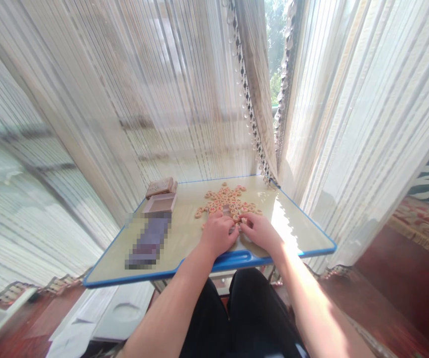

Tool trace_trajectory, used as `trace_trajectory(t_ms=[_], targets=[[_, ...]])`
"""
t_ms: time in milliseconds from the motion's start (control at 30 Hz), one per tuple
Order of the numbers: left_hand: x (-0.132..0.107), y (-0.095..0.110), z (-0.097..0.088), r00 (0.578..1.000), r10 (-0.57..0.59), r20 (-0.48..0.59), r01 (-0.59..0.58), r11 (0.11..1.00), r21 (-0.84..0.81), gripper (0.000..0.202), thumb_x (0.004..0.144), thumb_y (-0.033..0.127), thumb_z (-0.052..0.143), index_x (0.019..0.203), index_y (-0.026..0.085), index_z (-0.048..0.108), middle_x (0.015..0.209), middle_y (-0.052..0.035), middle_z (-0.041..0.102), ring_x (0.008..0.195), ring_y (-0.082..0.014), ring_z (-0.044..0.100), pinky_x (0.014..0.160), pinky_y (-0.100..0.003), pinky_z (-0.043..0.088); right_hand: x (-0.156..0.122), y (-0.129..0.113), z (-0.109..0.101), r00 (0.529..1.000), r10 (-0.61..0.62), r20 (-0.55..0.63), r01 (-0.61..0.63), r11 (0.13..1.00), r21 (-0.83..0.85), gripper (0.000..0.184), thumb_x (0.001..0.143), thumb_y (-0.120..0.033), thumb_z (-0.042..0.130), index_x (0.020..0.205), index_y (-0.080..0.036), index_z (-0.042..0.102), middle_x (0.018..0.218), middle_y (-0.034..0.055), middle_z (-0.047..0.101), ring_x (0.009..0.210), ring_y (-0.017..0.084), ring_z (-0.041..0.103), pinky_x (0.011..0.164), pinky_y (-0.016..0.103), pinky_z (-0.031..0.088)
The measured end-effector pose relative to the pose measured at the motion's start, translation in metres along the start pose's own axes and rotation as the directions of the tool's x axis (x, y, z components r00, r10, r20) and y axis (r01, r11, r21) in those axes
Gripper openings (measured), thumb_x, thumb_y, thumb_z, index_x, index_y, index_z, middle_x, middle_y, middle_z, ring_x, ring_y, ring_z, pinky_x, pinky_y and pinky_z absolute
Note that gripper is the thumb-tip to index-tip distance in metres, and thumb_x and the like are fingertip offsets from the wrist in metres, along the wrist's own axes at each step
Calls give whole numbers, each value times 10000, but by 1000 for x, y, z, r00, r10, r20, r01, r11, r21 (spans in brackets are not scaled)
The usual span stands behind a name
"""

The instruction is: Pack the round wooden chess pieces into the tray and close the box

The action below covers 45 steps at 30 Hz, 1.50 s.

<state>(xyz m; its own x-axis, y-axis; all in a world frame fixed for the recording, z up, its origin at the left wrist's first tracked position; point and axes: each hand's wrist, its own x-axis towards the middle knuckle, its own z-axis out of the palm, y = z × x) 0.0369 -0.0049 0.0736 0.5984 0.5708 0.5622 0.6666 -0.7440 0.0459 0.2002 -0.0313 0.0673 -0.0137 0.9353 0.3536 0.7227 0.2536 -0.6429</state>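
Note:
Many round wooden Chinese chess pieces (223, 199) with red and dark markings lie in a loose heap on the table, some stacked on others. My left hand (217, 233) rests at the near side of the heap, its fingers curled down; what lies under them is hidden. Across from it, my right hand (261, 231) has thumb and fingertips closed around a small chess piece at the heap's near edge. The fingertips of both hands are close together, with a few pieces between them.
The pale table (188, 238) has a blue rim. At its left stand a closed wooden box (159, 187), an open shallow box (161, 204) and a pixelated dark flat object (149, 241). String curtains (184, 99) hang behind. Papers (97, 306) lie below left.

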Motion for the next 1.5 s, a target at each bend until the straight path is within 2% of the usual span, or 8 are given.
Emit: trace_trajectory(t_ms=[400, 733, 900, 1033, 1133, 1200, 1333, 1500], targets=[[1, 0, 2, 1000, 12, -13, -12, 1000, 6, 213, 831, 292, 515, 755, 184, 682, 823, -48, 698, 812, -196, 545, 833, -352, 414, 1, 4, 1, 1000, -5, -6, 5, 1000, 17, 311, 775, -270, 479, 1021, -180, 647, 643, -7, 598, 638, 145, 543, 650, 251, 401], [1, 0, 1, 1000, -5, -9, 5, 1000, -4, 214, 818, 295, 523, 715, 178, 670, 765, -56, 686, 801, -197, 549, 819, -353, 426, 2, 4, 2, 1000, 13, -1, -13, 999, 49, 309, 770, -295, 500, 1013, -181, 652, 626, -13, 589, 615, 144, 538, 628, 254, 405], [-1, -3, -5, 996, -29, -81, 25, 998, -56, 205, 828, 289, 515, 772, 181, 680, 835, -50, 696, 836, -201, 571, 853, -366, 429, -2, 2, 2, 1000, 0, -3, 0, 998, 60, 302, 795, -314, 483, 1007, -175, 647, 631, -9, 586, 625, 154, 544, 635, 268, 415], [11, -25, -20, 963, -202, -178, 175, 972, -155, 195, 831, 264, 509, 857, 179, 683, 877, -39, 706, 866, -194, 597, 868, -353, 450, 5, -4, -1, 998, -51, 48, 46, 993, 112, 319, 804, -329, 486, 1046, -184, 635, 660, -5, 602, 629, 149, 552, 634, 268, 421], [35, -52, -29, 897, -398, -190, 360, 910, -207, 203, 826, 242, 501, 889, 180, 684, 886, -41, 708, 880, -188, 614, 849, -328, 472, 28, -16, -4, 991, -96, 96, 78, 981, 175, 314, 807, -341, 488, 1028, -182, 645, 651, -3, 596, 609, 134, 547, 589, 245, 411], [53, -73, -30, 860, -489, -144, 449, 860, -243, 218, 823, 230, 494, 928, 179, 678, 917, -41, 708, 831, -173, 628, 814, -306, 488, 52, -26, -6, 989, -109, 97, 93, 983, 158, 305, 800, -336, 498, 1019, -190, 652, 659, 0, 603, 615, 129, 548, 592, 241, 406], [78, -112, -15, 817, -569, -96, 527, 804, -277, 236, 809, 196, 491, 952, 157, 675, 958, -70, 705, 904, -186, 629, 841, -307, 479, 102, -41, -3, 978, -121, 170, 107, 990, 91, 297, 781, -325, 519, 1008, -200, 666, 693, 14, 629, 613, 121, 545, 573, 232, 398], [74, -150, 21, 789, -607, -97, 567, 780, -265, 297, 828, 244, 467, 1024, 142, 666, 1049, -92, 687, 1016, -201, 604, 928, -327, 441, 147, -38, 16, 963, -111, 245, 126, 991, -47, 211, 764, -283, 534, 861, -220, 710, 740, 25, 664, 626, 126, 557, 576, 240, 411]])
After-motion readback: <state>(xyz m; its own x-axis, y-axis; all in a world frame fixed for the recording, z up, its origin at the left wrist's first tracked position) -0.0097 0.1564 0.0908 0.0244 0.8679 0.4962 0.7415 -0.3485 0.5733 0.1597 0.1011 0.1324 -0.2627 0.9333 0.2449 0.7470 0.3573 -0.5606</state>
